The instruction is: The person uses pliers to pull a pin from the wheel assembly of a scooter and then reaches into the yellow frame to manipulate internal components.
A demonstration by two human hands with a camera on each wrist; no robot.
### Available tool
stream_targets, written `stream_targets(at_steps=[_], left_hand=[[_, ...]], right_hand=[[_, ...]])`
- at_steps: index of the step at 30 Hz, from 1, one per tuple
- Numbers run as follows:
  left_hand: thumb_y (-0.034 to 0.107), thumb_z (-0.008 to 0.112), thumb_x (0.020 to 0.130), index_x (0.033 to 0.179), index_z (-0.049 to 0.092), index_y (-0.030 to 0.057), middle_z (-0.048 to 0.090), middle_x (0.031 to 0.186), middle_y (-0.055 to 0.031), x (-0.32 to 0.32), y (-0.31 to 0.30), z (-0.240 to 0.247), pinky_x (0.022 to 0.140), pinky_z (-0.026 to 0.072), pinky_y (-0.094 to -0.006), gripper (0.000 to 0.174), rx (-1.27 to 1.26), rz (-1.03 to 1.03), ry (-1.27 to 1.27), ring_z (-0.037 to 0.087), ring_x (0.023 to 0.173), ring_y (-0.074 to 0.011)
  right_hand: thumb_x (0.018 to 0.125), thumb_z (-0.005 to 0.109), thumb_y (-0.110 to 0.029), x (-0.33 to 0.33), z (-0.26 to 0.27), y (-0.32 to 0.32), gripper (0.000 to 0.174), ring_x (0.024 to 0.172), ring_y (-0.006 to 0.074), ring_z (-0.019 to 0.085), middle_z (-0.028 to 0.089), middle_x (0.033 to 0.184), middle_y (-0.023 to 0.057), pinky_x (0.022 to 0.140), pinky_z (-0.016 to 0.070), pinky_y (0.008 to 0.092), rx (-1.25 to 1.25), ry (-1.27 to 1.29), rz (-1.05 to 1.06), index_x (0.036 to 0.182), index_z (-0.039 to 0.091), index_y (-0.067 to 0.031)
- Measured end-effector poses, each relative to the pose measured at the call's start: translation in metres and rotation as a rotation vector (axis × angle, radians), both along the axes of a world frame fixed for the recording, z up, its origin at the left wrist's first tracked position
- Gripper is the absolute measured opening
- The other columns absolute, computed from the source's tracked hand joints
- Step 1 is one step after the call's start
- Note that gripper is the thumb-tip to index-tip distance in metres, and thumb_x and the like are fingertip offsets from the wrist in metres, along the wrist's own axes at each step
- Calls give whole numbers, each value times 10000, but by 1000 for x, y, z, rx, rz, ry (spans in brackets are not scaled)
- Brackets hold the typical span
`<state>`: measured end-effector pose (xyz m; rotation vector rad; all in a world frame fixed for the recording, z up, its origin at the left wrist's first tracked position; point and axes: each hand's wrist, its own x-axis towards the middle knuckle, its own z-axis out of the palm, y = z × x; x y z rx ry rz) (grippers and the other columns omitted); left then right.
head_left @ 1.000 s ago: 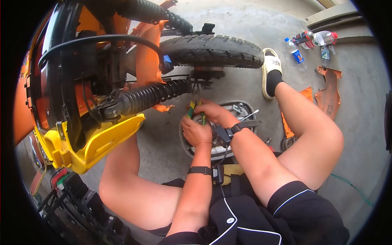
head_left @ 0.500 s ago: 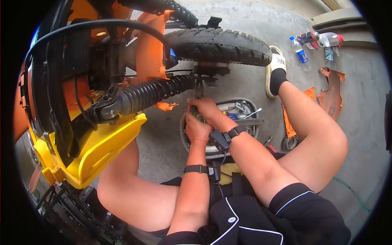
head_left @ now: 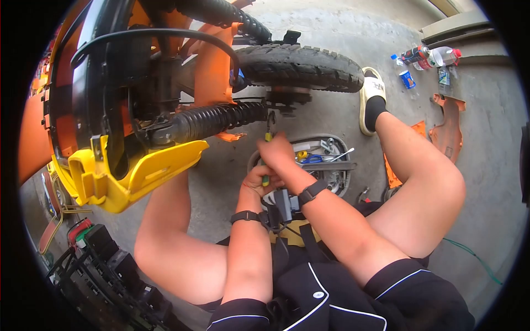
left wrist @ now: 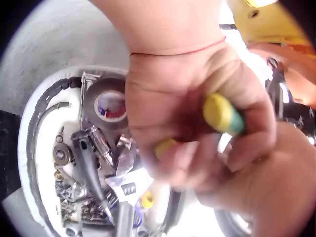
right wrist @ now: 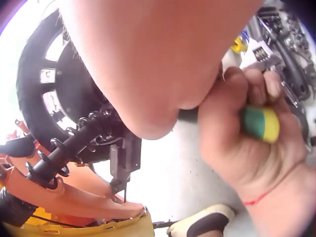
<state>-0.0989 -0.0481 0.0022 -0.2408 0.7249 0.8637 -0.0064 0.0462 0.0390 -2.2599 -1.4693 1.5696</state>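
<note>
My right hand [head_left: 277,153] is wrapped over a pair of pliers [head_left: 271,119] with green-and-yellow handles, its back facing up in the head view. Behind it, nearer my body, my left hand [head_left: 256,180] curls round the handles. A yellow-tipped handle end [left wrist: 220,114] sticks out of the left palm in the left wrist view, and in the right wrist view the same green-and-yellow handle [right wrist: 259,123] lies under the left fingers. The metal nose of the pliers points away from me, just below the wheel hub [head_left: 287,98] and the end of the black shock absorber [head_left: 221,117].
Below my hands sits a tray [head_left: 346,185] with tape [left wrist: 109,106], an adjustable wrench [left wrist: 127,190] and small hardware. An orange-and-yellow vehicle with its tyre [head_left: 301,69] stands at left. Orange panels [head_left: 447,129] and bottles [head_left: 407,80] lie at right.
The left hand has drawn back toward my body, while the right stays forward over the pliers. Spread handles showed a second ago; now the hands cover most of them.
</note>
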Motion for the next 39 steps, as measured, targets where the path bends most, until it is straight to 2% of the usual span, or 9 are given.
stream_targets(at_steps=[3,5,7,8,11,15,31,37,39], left_hand=[[36,700,699,1176,575,59,630,896,-60,24,-2,-6,711,523,-304,494,35,-197,258,612,730,-151],[152,766,727,1246,518,34,654,1033,-131,40,-2,-4,760,525,-359,586,137,-294,512,655,855,-223],[223,749,763,1219,484,18,639,1071,-203,60,-7,-5,749,523,-434,566,305,-421,1652,653,928,-378],[308,791,721,1193,485,5,598,1089,-242,64,-10,-5,837,496,-465,639,220,-407,1710,601,999,-435],[329,832,658,1216,468,20,569,1144,-225,77,-1,5,939,457,-464,734,79,-425,2016,558,1110,-415],[347,843,640,1246,448,40,543,1196,-192,82,9,19,1007,408,-461,785,-46,-482,2055,507,1195,-376],[288,826,677,1298,407,7,534,1177,-171,95,18,6,928,454,-458,800,-137,-548,2241,548,1117,-359],[264,812,697,1275,417,-13,552,1136,-194,95,21,17,894,478,-472,753,-96,-514,2191,582,1063,-387],[253,817,706,1272,420,-11,558,1089,-179,94,20,16,863,486,-476,740,-54,-492,2209,597,1018,-382]], right_hand=[[784,668,-296,20,-28,-4,521,1038,420,656,672,1077,293,870,523,445,3,131,-11,1143,605,77],[768,685,-219,29,-46,-5,496,991,365,680,682,1047,268,841,529,410,-65,246,27,1153,600,82],[769,663,-122,34,-39,-3,405,890,290,681,694,999,202,769,534,387,-82,218,-6,1124,613,64],[773,643,-93,35,-50,-3,363,850,257,667,693,980,170,717,528,370,-155,365,-79,1106,619,48],[775,602,-39,33,-48,6,310,782,197,640,689,948,115,623,505,326,-232,555,-157,1079,623,18],[754,585,-12,31,-44,15,296,659,187,620,684,870,125,529,463,325,-216,676,-108,1043,641,23],[698,543,0,41,-59,29,327,725,184,628,709,919,106,522,465,284,-233,883,-10,1016,615,-11],[769,618,-58,52,-61,27,329,899,210,638,681,1082,156,812,525,338,-243,1004,-5,1094,612,-11],[847,659,-116,58,-54,25,291,1032,237,638,655,1146,164,946,486,364,-600,1318,-276,1111,611,-4]])
